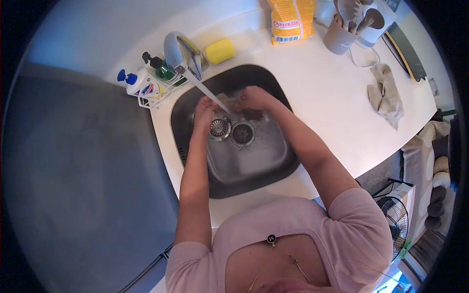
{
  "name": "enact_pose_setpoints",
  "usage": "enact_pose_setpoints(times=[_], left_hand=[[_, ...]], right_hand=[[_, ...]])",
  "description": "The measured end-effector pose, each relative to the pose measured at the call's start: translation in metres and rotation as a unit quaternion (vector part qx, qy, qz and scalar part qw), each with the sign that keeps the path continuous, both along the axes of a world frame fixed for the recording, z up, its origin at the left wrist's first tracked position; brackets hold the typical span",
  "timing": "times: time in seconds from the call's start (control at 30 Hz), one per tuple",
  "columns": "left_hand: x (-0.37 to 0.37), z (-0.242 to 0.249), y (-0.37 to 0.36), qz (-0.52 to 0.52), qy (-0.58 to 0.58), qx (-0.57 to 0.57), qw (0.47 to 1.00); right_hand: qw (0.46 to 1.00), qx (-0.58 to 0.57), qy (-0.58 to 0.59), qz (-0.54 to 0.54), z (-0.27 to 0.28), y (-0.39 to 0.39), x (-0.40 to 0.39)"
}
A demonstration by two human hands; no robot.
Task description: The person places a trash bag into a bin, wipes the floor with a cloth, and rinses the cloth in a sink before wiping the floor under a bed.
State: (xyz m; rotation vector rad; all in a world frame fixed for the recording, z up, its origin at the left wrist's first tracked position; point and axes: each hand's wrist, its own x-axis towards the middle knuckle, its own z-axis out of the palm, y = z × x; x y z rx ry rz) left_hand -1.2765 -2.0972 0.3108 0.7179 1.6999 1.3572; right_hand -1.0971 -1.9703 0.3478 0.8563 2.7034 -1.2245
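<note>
Both my hands are inside the dark sink, under a stream of water from the chrome faucet. My left hand is closed at the left of the stream, its fingers curled inward. On the other side, my right hand is closed too. Between them is a pale, brownish, wet thing that both hands seem to grip; its kind is blurred by the water. Just below my left hand lies a metal sink strainer, beside the round drain opening.
Behind the sink are a yellow sponge, a green pump bottle and a white bottle with a blue pump in a rack. On the counter stand a yellow Peerless bag and a utensil holder; a beige cloth lies right.
</note>
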Motion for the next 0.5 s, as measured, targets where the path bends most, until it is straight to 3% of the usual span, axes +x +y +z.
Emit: enact_pose_setpoints(times=[0.07,0.17,0.23,0.27,0.3,0.37,0.5], left_hand=[[-0.003,-0.003,0.000,0.027,-0.050,0.003,0.998],[0.053,0.058,-0.002,0.158,-0.267,-0.181,0.933],[0.048,-0.003,-0.015,0.098,-0.453,-0.027,0.885],[0.045,-0.026,-0.021,0.067,-0.536,0.050,0.840],[0.046,-0.028,-0.023,0.070,-0.570,0.044,0.818],[0.048,-0.031,-0.028,0.076,-0.635,0.032,0.768],[0.046,-0.053,-0.026,-0.134,-0.686,0.184,0.691]], right_hand=[[0.991,0.056,0.121,-0.005,-0.003,0.008,-0.003],[0.945,-0.040,0.310,-0.099,-0.012,-0.031,-0.016],[0.944,-0.109,0.203,-0.236,0.007,-0.081,-0.025],[0.932,0.004,0.282,-0.228,-0.010,-0.104,-0.034],[0.902,0.117,0.356,-0.216,-0.027,-0.125,-0.040],[0.928,0.046,0.323,-0.181,-0.015,-0.156,-0.033],[0.947,-0.034,0.202,-0.245,-0.037,-0.121,-0.044]])
